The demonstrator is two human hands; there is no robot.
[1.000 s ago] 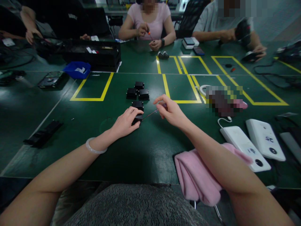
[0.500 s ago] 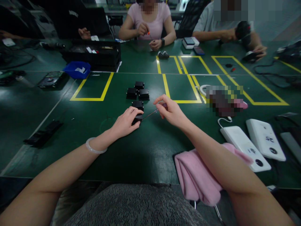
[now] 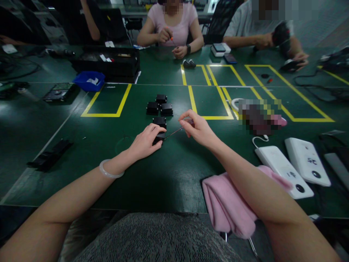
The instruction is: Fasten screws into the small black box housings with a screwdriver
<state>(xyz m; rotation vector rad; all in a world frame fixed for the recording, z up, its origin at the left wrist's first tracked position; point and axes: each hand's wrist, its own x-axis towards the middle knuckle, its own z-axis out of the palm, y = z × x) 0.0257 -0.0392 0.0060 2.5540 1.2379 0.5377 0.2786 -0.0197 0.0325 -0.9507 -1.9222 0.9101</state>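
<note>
My left hand (image 3: 144,142) is closed around a small black box (image 3: 159,138) and holds it down on the green table (image 3: 169,174). My right hand (image 3: 198,129) pinches a thin screwdriver (image 3: 174,132) whose tip meets that box from the right. Another small black box (image 3: 159,121) sits just behind the held one. Three more black boxes (image 3: 160,104) are grouped farther back.
A pink cloth (image 3: 227,203) hangs over the near table edge by my right forearm. Two white devices (image 3: 297,165) lie at the right. Yellow tape rectangles (image 3: 107,102) mark the table. A blue bin (image 3: 89,80) and black tray (image 3: 109,62) stand far left. Other people work across the table.
My hands and the box stay almost still; my right fingers shift slightly on the screwdriver. A person at the far left has drawn an arm back from the table.
</note>
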